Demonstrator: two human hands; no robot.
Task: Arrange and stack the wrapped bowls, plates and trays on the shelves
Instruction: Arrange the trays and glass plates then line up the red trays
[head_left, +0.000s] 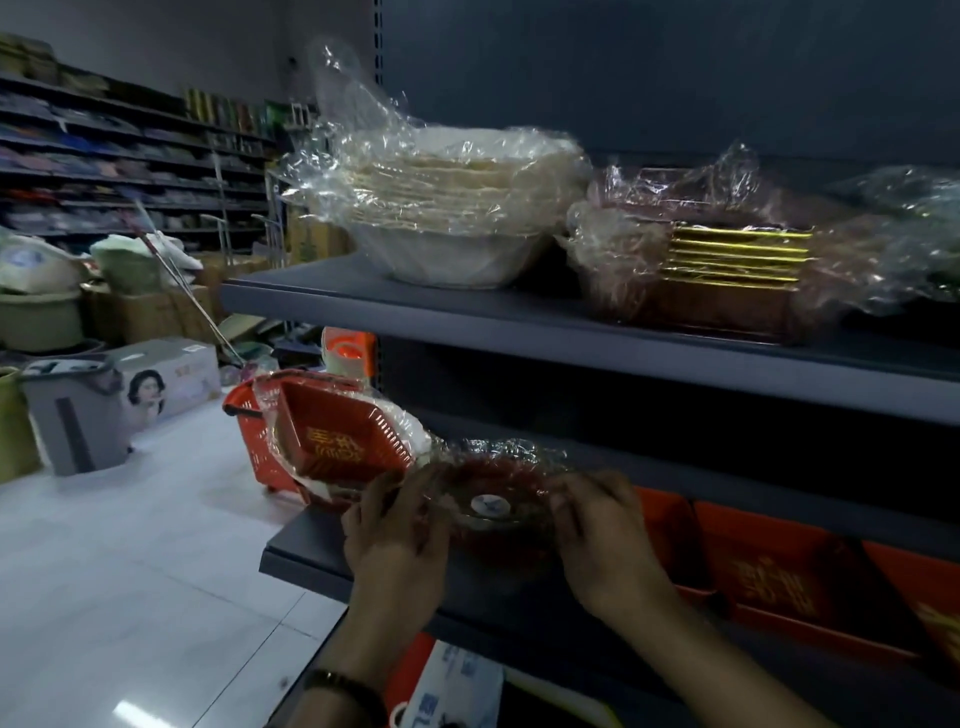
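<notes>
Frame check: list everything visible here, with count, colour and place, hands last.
white bowls: one wrapped stack, white, upper shelf left
gold-edged trays: one wrapped stack, brown, upper shelf, beside the bowls
red plates: one wrapped bundle, dark red, lower shelf front
red trays: at least three, red, lower shelf right
shopping basket: one, red, floor, holding a wrapped tray
left hand: one, grips the plates' left edge
right hand: one, grips their right edge
</notes>
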